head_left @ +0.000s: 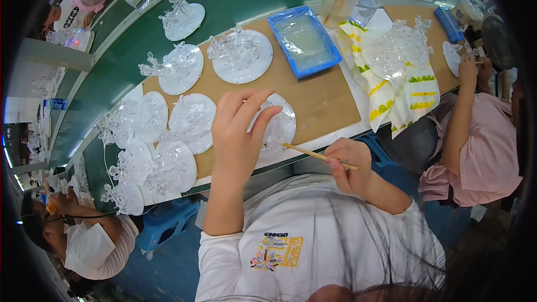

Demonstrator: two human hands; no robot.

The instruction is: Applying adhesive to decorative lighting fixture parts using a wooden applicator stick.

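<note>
My left hand [235, 126] is raised over a round white disc [286, 118] bearing clear plastic pieces, and partly hides it. Its fingers curve, with a gap between thumb and forefinger and nothing visible in them. My right hand [353, 169] grips a thin wooden stick [314, 154] between thumb and fingers. The stick's tip points left, at the near edge of that disc; whether it touches cannot be made out. Similar discs with clear figures, such as one [242, 56] behind my left hand and another [192, 123] beside it, stand to the left.
A blue tray [330, 62] with clear contents sits on the brown board [330, 98]. Beyond it stand two bottles [339, 0]. Clear parts lie on a patterned cloth [420, 92] at right. Co-workers sit left and right; a blue stool [168, 226] is at lower left.
</note>
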